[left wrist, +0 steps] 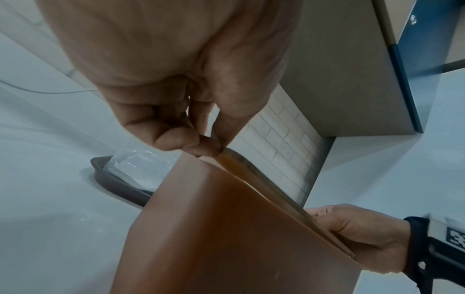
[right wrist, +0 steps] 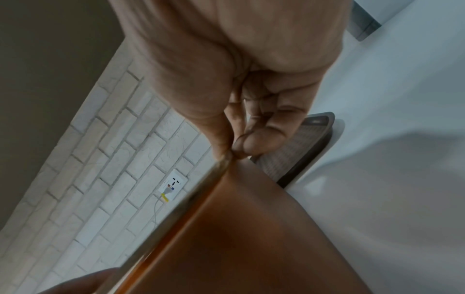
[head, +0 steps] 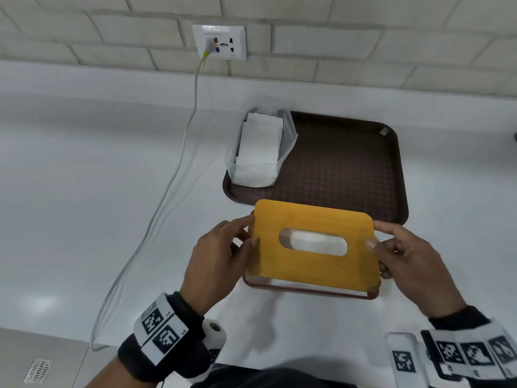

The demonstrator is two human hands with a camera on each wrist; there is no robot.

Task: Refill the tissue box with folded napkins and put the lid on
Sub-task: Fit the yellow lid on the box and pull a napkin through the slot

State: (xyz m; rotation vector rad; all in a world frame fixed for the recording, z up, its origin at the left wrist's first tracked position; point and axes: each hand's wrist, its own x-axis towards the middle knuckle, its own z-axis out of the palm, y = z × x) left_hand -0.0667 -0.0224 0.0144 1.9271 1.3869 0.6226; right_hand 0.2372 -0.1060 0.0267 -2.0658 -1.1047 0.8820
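A yellow wooden lid [head: 313, 273] with an oval slot lies over the reddish-brown tissue box [head: 307, 290], whose rim shows along the near edge. White napkins show through the slot [head: 314, 242]. My left hand [head: 223, 256] pinches the lid's left edge, thumb on top. My right hand [head: 402, 256] pinches the right edge the same way. In the left wrist view the lid [left wrist: 264, 185] sits a little above the box wall [left wrist: 226, 238], with my left hand [left wrist: 214, 147] at its corner. In the right wrist view my right hand [right wrist: 230, 154] grips the lid [right wrist: 201, 189] above the box [right wrist: 251, 238].
A dark brown tray [head: 349, 169] lies behind the box on the white counter [head: 84, 191]. On its left side stands a clear plastic bag of folded napkins [head: 258, 149]. A grey cable [head: 179, 163] runs from the wall socket [head: 219, 42] down over the counter's front edge.
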